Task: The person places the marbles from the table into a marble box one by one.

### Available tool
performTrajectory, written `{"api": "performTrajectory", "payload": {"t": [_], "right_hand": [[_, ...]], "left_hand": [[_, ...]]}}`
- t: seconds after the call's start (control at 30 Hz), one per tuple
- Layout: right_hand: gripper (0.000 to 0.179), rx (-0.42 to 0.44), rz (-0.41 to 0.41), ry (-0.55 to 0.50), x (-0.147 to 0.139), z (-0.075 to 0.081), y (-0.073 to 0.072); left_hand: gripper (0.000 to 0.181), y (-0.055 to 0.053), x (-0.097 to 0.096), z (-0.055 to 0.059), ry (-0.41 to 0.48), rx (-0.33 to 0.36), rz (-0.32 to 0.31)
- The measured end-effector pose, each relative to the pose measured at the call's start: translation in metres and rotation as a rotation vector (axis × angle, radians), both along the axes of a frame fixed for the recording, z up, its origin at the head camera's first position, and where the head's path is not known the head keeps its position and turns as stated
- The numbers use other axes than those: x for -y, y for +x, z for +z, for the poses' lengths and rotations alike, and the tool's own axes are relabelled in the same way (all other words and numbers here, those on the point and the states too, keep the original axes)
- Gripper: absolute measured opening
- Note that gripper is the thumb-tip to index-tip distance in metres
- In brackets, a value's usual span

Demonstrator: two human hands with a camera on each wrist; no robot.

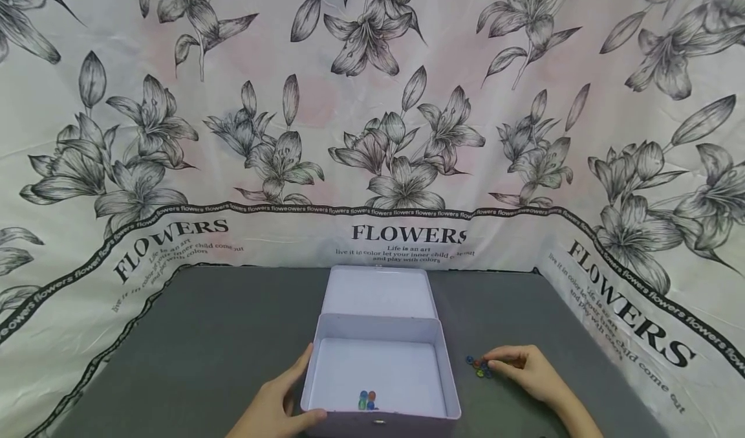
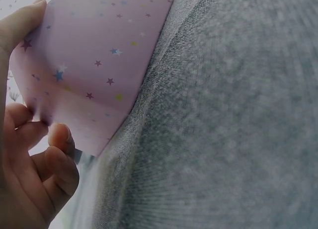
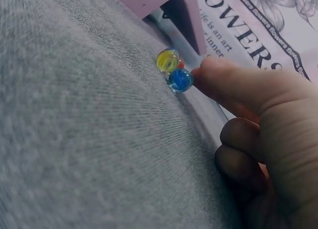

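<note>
A white-lined box (image 1: 381, 418) stands with its lid (image 1: 378, 292) tipped back. My left hand (image 1: 279, 399) grips its near left corner, thumb at the front rim and fingers along the side; in the left wrist view the thumb meets the pink, star-printed wall (image 2: 94, 55). Inside, several marbles (image 1: 371, 396) lie close to the front wall. Right of the box, my right hand (image 1: 526, 370) has its fingertips at a small cluster of marbles (image 1: 480, 372). The right wrist view has those tips touching a blue marble (image 3: 181, 80) beside a yellow marble (image 3: 168, 60); whether they pinch one is hidden.
Grey cloth (image 1: 233, 334) covers the table. Behind it and along both sides hangs a white curtain (image 1: 279, 231) printed with lilies and the word FLOWERS. The box's raised walls stand between my two hands.
</note>
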State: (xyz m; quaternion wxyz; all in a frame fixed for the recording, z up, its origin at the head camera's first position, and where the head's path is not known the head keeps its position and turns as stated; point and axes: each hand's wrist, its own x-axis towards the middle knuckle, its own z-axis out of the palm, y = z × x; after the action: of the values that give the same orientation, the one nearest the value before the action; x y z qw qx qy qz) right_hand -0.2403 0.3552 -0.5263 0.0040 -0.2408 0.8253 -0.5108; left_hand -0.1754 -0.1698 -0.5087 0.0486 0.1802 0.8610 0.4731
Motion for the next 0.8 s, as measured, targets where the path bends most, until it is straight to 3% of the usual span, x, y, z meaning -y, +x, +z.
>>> {"api": "performTrajectory", "payload": {"t": [0.2, 0.53, 0.8], "right_hand": [[0.019, -0.071, 0.01, 0.029, -0.0005, -0.0014, -0.0014], [0.015, -0.121, -0.059, 0.081, 0.0028, -0.0057, 0.0038], [0.016, -0.068, -0.11, 0.08, 0.0057, 0.0003, -0.0007]], "left_hand": [[0.104, 0.0003, -0.0027, 0.0029, 0.012, 0.034, 0.011], [0.104, 0.004, -0.0041, 0.0027, 0.019, 0.072, 0.019], [0.104, 0.0016, 0.0001, 0.0019, 0.031, 0.011, 0.007]]}}
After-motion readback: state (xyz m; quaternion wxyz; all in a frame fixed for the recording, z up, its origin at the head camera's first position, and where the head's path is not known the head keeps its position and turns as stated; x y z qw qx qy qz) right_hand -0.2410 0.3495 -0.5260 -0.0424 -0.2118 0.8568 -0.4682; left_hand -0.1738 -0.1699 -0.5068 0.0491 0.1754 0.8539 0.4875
